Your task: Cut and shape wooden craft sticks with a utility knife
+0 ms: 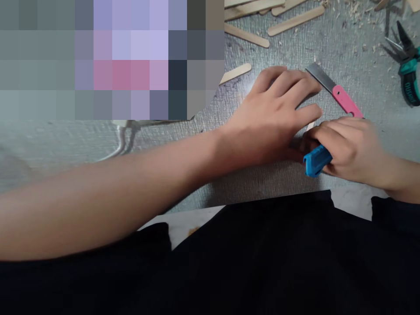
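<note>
My right hand [352, 146] is closed around a blue utility knife [316, 161], whose handle end sticks out toward my body. Its blade is hidden. Close beside it, my left hand [275, 107] rests low over the table with its fingers bent and spread apart. The left thumb reaches toward the blue handle; whether they touch I cannot tell. Between the two hands shows a small pale piece of wood [310, 126], mostly covered. Just beyond the hands lies an unfolded knife with a pink handle [347, 101] and a straight metal blade.
Wooden craft sticks [295, 21] lie scattered at the back, with one stick [238, 73] nearer my left hand. Green-and-black pliers [409, 74] sit at the right edge among wood shavings. A white cable [121, 140] runs at the left. The upper left is blurred out.
</note>
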The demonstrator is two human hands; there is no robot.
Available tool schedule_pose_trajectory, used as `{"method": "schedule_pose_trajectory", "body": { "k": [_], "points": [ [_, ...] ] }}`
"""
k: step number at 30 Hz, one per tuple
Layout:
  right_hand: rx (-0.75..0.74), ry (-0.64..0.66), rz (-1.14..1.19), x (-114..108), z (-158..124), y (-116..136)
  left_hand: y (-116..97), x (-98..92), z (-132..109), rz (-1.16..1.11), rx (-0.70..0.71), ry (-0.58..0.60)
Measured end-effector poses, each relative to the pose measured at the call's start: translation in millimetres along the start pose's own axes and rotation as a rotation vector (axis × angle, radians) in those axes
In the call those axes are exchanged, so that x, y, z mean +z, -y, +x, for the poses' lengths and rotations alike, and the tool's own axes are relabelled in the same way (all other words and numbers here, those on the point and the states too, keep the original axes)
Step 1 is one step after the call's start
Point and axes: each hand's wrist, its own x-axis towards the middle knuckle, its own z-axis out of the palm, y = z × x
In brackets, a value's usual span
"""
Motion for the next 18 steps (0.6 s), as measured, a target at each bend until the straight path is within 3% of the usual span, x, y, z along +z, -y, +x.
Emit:
{"method": "schedule_pose_trajectory", "body": {
  "k": [4, 11, 13, 14, 18],
  "points": [
    [-0.003, -0.027, -0.006, 0, 4, -1, -4, -0.2, -3, 0.064, -0.002, -0.003],
    [0.094, -0.250, 0.154, -18, 9, -15, -1, 3.5, -3, 0.063, 0.005, -0.011],
    [0.108, -0.496, 0.109, -20, 9, -26, 0, 3.4, -3, 0.027, -0.010, -0.014],
    [0.204, -0.487, 0.097, -20, 8, -32, 0, 3.0, -3, 0.006, -0.019, -0.017],
    [0.315, -0.419, 0.109, -26, 6, -47, -1, 1.0, -7, -0.045, -0.048, -0.016]
  ]
}}
